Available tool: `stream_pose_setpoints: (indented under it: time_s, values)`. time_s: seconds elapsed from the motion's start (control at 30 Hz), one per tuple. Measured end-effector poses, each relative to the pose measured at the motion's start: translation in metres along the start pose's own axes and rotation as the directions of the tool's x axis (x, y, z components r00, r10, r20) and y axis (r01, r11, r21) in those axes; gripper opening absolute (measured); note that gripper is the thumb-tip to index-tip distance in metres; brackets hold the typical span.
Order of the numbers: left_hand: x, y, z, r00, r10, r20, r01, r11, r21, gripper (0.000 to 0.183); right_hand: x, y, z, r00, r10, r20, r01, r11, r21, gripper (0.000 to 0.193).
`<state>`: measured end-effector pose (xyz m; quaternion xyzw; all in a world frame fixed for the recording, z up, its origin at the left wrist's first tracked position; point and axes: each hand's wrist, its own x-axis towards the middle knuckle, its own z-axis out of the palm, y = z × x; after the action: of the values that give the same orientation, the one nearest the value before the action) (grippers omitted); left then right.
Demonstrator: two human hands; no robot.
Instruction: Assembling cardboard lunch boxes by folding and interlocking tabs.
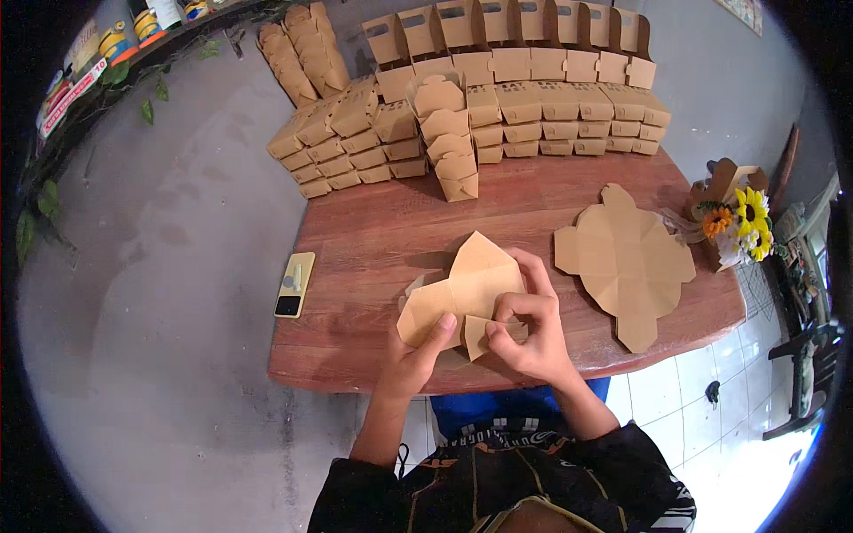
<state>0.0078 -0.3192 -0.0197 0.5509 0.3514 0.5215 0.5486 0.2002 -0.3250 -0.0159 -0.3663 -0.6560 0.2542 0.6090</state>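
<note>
Between my hands, above the near part of the table, is a partly folded brown cardboard box (484,277) with its panels bent upward. My left hand (416,351) grips its left side, the thumb lying on the inner face and the other fingers hidden behind. At the right, my right hand (536,324) pinches a small flap near the box's lower edge between thumb and curled forefinger. To the right of it, a flat, creased cardboard blank (626,258) with rounded sides and tabs lies on the table.
Stacked folded boxes (355,147) line the back of the reddish wooden table (355,258), with handled carriers (506,27) behind. Nested box trays (453,147) stand mid-row. A yellow phone-like object (295,284) lies at the left edge. Artificial flowers (752,213) stand at the right edge.
</note>
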Motion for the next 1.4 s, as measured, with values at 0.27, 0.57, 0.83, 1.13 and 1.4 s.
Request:
stream_pose_setpoints:
  time_s: [0.27, 0.57, 0.83, 1.13, 1.4]
  values:
    - [0.001, 0.009, 0.0, 0.966, 0.219, 0.138, -0.237, 0.963, 0.131, 0.045, -0.001, 0.007, 0.007, 0.997, 0.048, -0.058, -0.042, 0.995, 0.085, 0.012]
    - [0.003, 0.014, -0.003, 0.989, 0.144, -0.013, -0.142, 0.985, 0.102, 0.046, 0.007, 0.002, 0.006, 0.985, 0.14, -0.1, -0.103, 0.944, 0.313, 0.017]
    - [-0.005, 0.025, -0.005, 0.983, 0.166, 0.081, -0.18, 0.962, 0.206, 0.042, 0.054, -0.017, -0.018, 0.965, -0.243, 0.096, 0.248, 0.968, -0.046, 0.034]
    - [-0.011, 0.04, -0.011, 0.977, 0.173, 0.126, -0.184, 0.979, 0.085, 0.044, 0.059, -0.043, -0.037, 0.543, -0.736, 0.405, 0.839, 0.492, -0.23, 0.024]
    - [-0.008, 0.031, -0.009, 0.977, 0.184, 0.112, -0.194, 0.978, 0.081, 0.047, 0.056, -0.042, -0.048, 0.472, -0.648, 0.598, 0.881, 0.314, -0.355, 0.022]
